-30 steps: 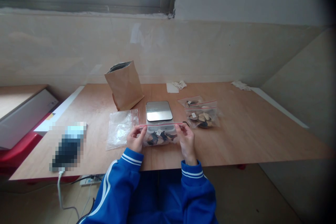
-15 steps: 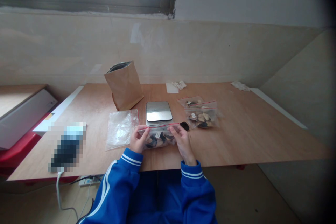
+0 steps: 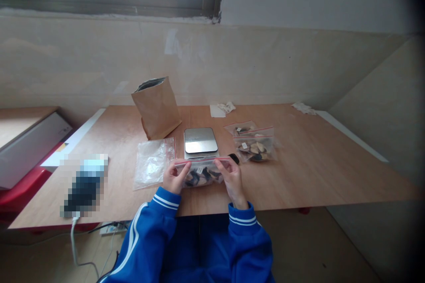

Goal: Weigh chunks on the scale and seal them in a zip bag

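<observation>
A clear zip bag with a red seal strip hangs between my two hands, just in front of the scale. Dark and pale slices and a small white label show inside it. My left hand pinches the left end of its top edge, thumb on the near side. At the right end, my right hand grips the same edge with thumb and fingers. Beyond the bag sits a kitchen scale with a bare metal plate. A black object peeks out behind my right fingers; its kind is unclear.
Flat, clear zip bags lie left of my hands. A brown paper pouch stands open behind them. To the right rest filled zip bags. A blurred-out device with a cable lies at left. Crumpled tissue sits near the wall.
My right thumb and fingers have shifted slightly right along the bag's top edge, which now looks stretched straighter. The black object is more covered by my right hand.
</observation>
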{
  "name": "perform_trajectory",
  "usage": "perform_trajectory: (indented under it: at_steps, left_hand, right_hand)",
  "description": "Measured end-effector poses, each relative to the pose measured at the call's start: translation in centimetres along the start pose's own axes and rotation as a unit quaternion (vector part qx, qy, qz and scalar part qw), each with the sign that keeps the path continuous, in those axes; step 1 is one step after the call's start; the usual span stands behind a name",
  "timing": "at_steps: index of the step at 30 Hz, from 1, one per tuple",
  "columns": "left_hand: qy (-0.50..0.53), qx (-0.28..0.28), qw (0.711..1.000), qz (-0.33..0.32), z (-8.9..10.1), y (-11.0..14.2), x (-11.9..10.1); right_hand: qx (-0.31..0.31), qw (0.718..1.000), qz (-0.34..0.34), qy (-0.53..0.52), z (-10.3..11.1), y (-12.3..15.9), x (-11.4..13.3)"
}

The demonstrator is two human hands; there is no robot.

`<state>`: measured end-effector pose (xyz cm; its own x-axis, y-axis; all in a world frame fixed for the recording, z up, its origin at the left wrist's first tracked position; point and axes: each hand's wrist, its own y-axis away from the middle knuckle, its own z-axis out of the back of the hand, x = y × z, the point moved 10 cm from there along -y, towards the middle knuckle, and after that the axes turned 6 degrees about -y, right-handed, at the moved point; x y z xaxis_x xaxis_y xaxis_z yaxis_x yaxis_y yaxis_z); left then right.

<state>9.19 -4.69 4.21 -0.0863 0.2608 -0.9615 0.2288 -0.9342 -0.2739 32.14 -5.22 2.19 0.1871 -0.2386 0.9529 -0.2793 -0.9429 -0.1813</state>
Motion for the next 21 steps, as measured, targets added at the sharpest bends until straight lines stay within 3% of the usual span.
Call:
perform_trajectory:
  at_steps: [7,11,17,21]
  left_hand:
    - [0.003,0.0,1.0,-0.016,-0.1,0.2,-0.6]
    - [0.012,0.033,0.999,0.018,-0.8,0.3,-0.1]
    - [-0.002,0.096,0.994,0.054,-2.0,0.7,0.1]
    - [-0.005,0.084,0.995,0.05,-1.9,0.7,-0.2]
  right_hand:
    - [0.001,1.0,0.015,-0.008,0.0,0.1,0.3]
    - [0.018,0.999,-0.004,-0.029,-0.3,0.2,0.1]
    - [0.12,0.988,-0.06,-0.07,-2.6,0.9,-0.4]
    - [0.094,0.994,-0.055,-0.022,-2.1,0.6,-0.9]
